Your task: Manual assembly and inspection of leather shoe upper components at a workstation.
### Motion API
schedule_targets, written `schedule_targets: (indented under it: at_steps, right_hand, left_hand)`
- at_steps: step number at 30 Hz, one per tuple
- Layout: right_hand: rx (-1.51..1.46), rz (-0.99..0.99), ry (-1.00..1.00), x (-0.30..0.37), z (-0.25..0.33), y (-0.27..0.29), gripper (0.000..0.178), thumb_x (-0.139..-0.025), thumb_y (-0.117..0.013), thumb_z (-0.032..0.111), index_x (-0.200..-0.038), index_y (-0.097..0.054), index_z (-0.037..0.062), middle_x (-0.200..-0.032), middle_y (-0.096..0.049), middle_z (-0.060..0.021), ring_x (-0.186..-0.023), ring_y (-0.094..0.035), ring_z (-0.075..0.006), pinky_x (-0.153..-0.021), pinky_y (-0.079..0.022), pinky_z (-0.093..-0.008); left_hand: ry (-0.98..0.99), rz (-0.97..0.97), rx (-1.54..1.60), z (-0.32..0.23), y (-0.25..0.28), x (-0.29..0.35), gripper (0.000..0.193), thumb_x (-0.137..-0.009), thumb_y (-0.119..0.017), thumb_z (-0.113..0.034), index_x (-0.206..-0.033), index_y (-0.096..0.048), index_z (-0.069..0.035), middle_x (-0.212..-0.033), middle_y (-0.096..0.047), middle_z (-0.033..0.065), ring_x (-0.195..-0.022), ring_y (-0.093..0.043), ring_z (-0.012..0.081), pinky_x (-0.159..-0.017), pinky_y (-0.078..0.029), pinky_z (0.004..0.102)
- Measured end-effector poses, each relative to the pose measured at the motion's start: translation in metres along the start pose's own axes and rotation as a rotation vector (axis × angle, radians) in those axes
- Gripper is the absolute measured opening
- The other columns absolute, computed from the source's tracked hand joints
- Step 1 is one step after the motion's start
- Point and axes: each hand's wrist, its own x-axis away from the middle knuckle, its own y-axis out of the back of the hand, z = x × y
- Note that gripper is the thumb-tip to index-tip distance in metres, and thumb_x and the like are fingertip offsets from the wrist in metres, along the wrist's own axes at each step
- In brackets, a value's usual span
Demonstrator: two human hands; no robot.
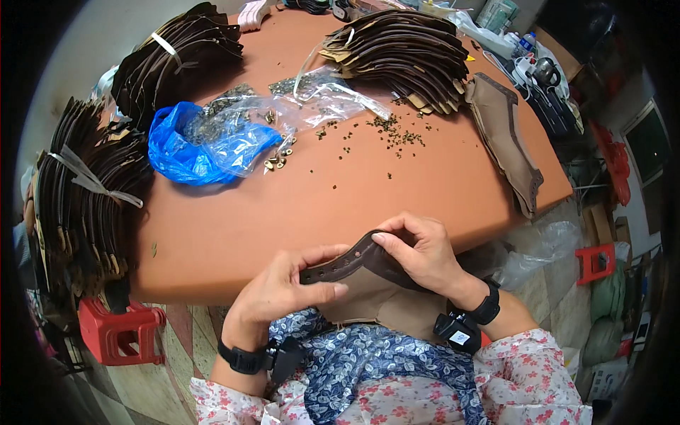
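Observation:
A brown leather shoe upper [361, 287] rests over my lap at the table's near edge, its paler inner side facing up. Along its dark border runs a row of small punched holes. My left hand [273, 287] grips the left end, fingers behind the border and thumb across the front. With thumb and forefinger, my right hand [425, 255] pinches the top of the same border just right of the holes. Scattered small dark metal pieces [397, 133] lie on the table beyond, and a few larger brass-coloured eyelets [278, 163] sit beside a blue plastic bag [173, 159].
Tied stacks of dark leather pieces stand at the left [85, 191], back left [177, 53] and back centre [404, 57] of the brown table [234, 227]. Another upper [499, 131] lies along the right edge. Red stools [117, 333] [593, 263] stand on the floor either side.

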Motion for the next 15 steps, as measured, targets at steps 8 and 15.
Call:
schedule_targets:
  at_steps: [8,15]
  right_hand:
    - [-0.168,0.203,-0.262,-0.015,0.002,0.040,0.015,-0.090,-0.064,0.013,-0.088,-0.067,-0.0020,-0.074,-0.062,0.0016,-0.070,-0.055,-0.0035,-0.063,-0.046,-0.0212]
    - [0.519,-0.115,0.088,-0.071,-0.037,0.077,0.016,-0.085,-0.061,0.012,-0.092,-0.067,-0.0007,-0.087,-0.066,-0.0142,-0.081,-0.065,-0.0280,-0.073,-0.050,-0.0370]
  left_hand:
    - [-0.044,-0.178,-0.376,0.008,-0.023,-0.023,0.019,-0.086,-0.063,-0.005,-0.103,-0.068,0.003,-0.084,-0.070,0.0065,-0.078,-0.063,0.0111,-0.072,-0.051,0.0278]
    - [-0.048,-0.044,-0.233,0.010,-0.009,-0.040,0.021,-0.086,-0.066,-0.007,-0.104,-0.067,0.003,-0.087,-0.070,0.0052,-0.081,-0.061,0.0095,-0.074,-0.050,0.0264]
